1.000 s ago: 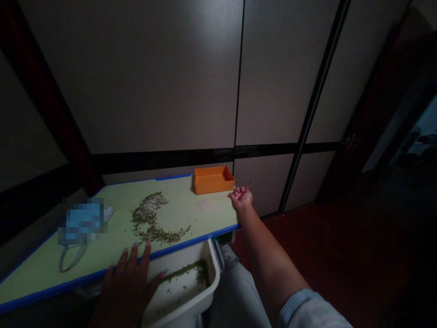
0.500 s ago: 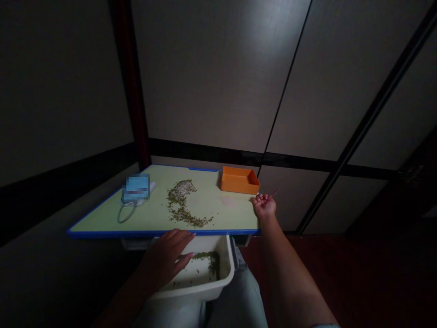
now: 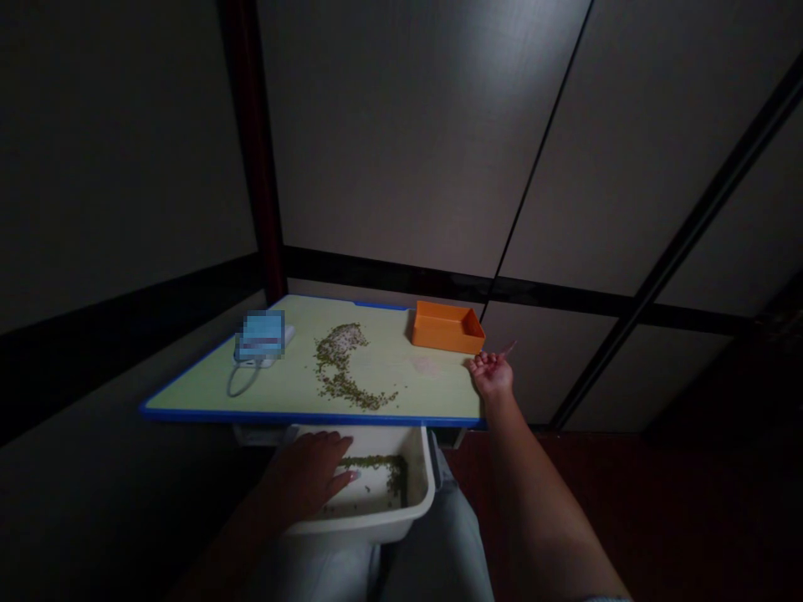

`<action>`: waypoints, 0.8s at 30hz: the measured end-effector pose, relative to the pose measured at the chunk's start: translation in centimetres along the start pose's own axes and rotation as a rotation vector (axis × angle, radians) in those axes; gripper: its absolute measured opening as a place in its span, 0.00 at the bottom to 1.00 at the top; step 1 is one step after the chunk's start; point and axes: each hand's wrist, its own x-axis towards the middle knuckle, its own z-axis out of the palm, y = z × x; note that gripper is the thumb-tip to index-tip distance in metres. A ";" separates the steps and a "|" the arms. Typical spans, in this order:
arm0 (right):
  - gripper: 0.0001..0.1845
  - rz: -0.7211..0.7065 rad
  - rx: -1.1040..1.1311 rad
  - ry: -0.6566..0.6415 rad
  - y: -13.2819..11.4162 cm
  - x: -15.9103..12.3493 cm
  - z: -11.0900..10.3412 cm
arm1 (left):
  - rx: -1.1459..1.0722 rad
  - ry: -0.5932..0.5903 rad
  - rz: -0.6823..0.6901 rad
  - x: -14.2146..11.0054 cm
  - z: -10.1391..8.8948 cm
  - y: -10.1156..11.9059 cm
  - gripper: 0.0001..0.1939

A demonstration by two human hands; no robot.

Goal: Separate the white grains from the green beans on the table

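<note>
My left hand (image 3: 310, 472) is open, palm down, over the left side of a white plastic basin (image 3: 421, 495) below the table's front edge. Small green pieces (image 3: 396, 477) lie in the basin, mostly along its far and right sides. At the table's right edge my right hand (image 3: 493, 376) is turned palm up with curled fingers. A thin pinkish strip (image 3: 509, 347) sticks out of it; its exact kind is too dim to make out. A curved trail of small green-brown pieces (image 3: 351, 390) spreads over the tabletop, with a paler heap (image 3: 342, 340) at its far end.
An orange open box (image 3: 447, 336) stands at the table's back right, near my right hand. On the left lies a pixelated blue device (image 3: 262, 333) with a looped cable (image 3: 240, 386). The pale table (image 3: 432, 397) has a blue rim. Panelled walls (image 3: 401, 150) rise behind and to the left.
My left hand has moved from the table's edge down and slightly back over the basin. My right hand keeps its place by the table's right edge. The whole view has shifted slightly.
</note>
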 end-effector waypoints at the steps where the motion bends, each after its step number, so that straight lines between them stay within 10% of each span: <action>1: 0.25 0.004 0.003 0.000 0.0 0.0 0.0 | -0.006 0.023 0.017 0.1 -0.2 0.0 0.22; 11: 0.25 0.025 0.029 0.012 0.0 0.1 0.1 | 0.018 0.287 0.132 0.1 -1.2 0.0 0.20; 24: 0.24 0.032 0.003 0.008 0.0 0.2 0.1 | 0.056 0.256 0.045 0.7 -0.3 -0.4 0.25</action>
